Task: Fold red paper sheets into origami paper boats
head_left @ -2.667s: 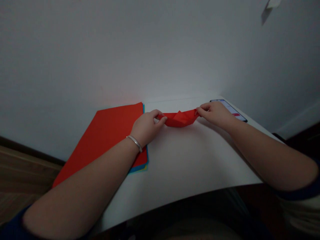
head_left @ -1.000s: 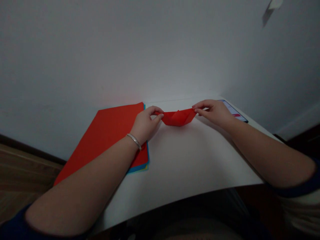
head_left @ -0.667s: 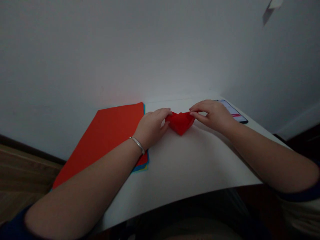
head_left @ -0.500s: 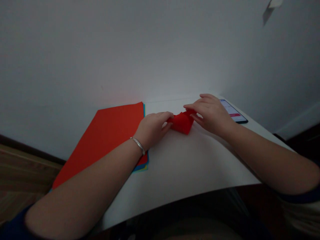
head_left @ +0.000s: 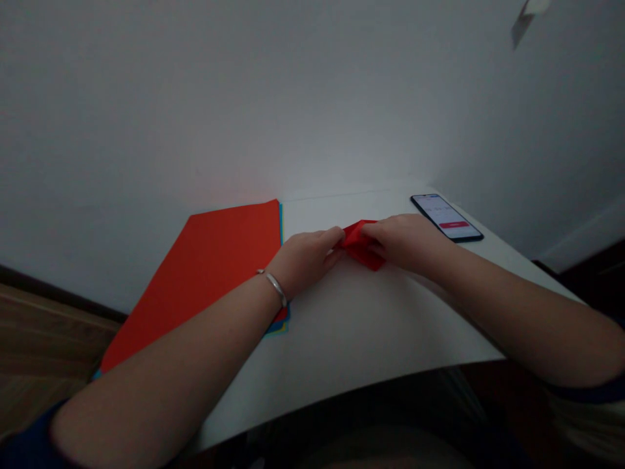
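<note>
Flattening step: left hand [head_left: 305, 255] and right hand [head_left: 403, 241] meet over the small folded red paper piece [head_left: 360, 243] on the white desk [head_left: 361, 319] — both pinching and pressing it. Next, probably, firm creasing along the fold.

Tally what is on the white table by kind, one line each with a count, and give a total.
Folded red paper piece, pinched between the left hand and the right hand: 1
Stack of coloured paper sheets, red on top, with blue and yellow edges showing beneath: 1
Phone, screen lit: 1
Total: 3
</note>
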